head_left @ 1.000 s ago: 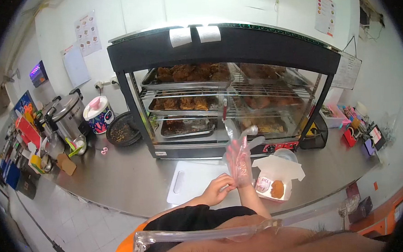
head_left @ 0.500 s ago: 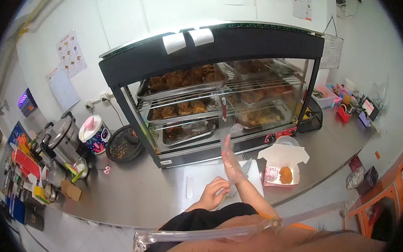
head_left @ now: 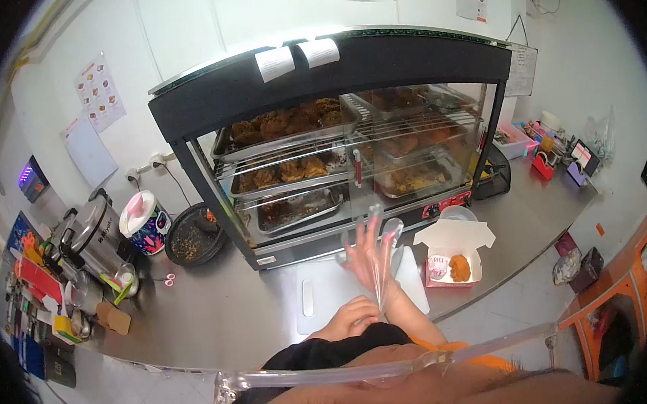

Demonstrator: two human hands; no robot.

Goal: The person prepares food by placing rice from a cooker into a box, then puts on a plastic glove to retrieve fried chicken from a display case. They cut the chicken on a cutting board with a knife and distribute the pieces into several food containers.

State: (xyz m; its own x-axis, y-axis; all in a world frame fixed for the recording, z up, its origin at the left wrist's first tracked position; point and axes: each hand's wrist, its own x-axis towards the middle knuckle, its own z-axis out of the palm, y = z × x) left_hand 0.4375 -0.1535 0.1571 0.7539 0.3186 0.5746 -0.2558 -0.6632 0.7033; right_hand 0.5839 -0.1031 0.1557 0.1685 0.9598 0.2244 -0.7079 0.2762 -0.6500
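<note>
A clear plastic glove (head_left: 379, 278) covers my right hand (head_left: 367, 257), which is raised with its fingers spread over the white cutting board (head_left: 323, 324). My left hand (head_left: 353, 320) is bare, its fingers closed at the glove's cuff by the right wrist. Behind the right hand, a grey metal blade (head_left: 397, 258) shows in part on the board. Right of the board stands an open carton (head_left: 447, 232) containing a wrapped packet marked rice (head_left: 438, 267) and a piece of fried chicken (head_left: 459, 268).
A glass food warmer (head_left: 331, 83) with trays of fried chicken stands behind the board. To its left are a black round pan (head_left: 193, 248), a floral container (head_left: 146, 229), a steel pot (head_left: 102, 223) and pink-handled scissors (head_left: 169, 279). Stationery and a pink basket (head_left: 511, 143) sit at right.
My right hand has turned and spread its fingers, with the glove now drawn further over it. My left hand has shifted slightly right, to the cuff. The view has tilted a little.
</note>
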